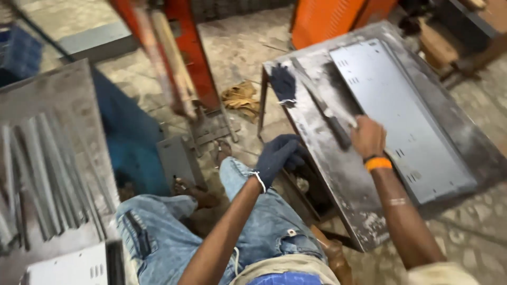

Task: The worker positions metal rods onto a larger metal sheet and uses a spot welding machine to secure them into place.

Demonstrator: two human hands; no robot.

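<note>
While gloved left hand (278, 157) hangs free, right hand (367, 137) seemingly grips brush (327, 113) on panel (401, 116).

We have a single view here, from a camera worn on the head of a seated person, tilted steeply down and slightly forward. It sits close: our own denim-clad knees (232, 221) fill the bottom centre, both forearms entering from 6 o'clock. The steel work table (343, 174) runs from centre toward 2 o'clock, a grey metal panel (401, 121) lying on it. At 9 o'clock the frame cuts a bench of metal strips (47, 169); at 12 o'clock, orange machine legs (185, 47). The picture is blurred and tilted.
</note>
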